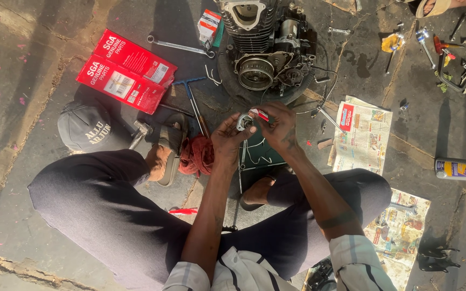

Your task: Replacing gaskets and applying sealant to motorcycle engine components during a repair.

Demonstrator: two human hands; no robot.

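Note:
I squat on a stone floor, my knees spread wide. My left hand (227, 139) grips a small round metal part (244, 122) in front of me. My right hand (279, 126) pinches a small red and white tube (260, 114) against that part. Both hands meet just below a motorcycle engine (265, 51) that rests on a black tyre (227, 81). The engine's round rotor (255, 73) faces me.
Two red cardboard boxes (127, 70) and a dark cap (86, 126) lie at the left. A long spanner (180, 47), a T-handle wrench (192, 99) and a red rag (196, 155) are near. Newspaper (363, 134), a grey bottle (462, 169) and several tools (449, 54) lie right.

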